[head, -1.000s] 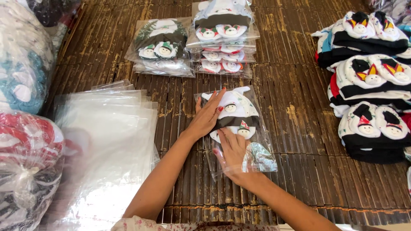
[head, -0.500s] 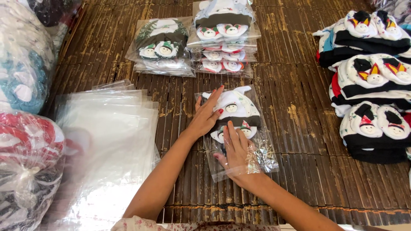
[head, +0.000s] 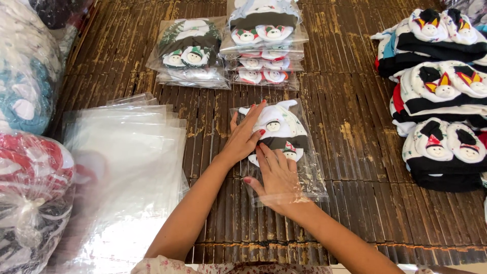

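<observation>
Both my bare forearms reach up from the bottom edge toward the frame's middle, my left hand (head: 242, 138) lying flat with fingers spread and pointing up-right, my right hand (head: 276, 178) just below it, palm down, fingers fanned open.

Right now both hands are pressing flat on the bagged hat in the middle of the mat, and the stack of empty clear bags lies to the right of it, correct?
Not quite. The head view shows the left hand and right hand pressing flat on the bagged hat in the middle of the mat, but the stack of empty clear bags lies to the left of it, not the right.
</observation>
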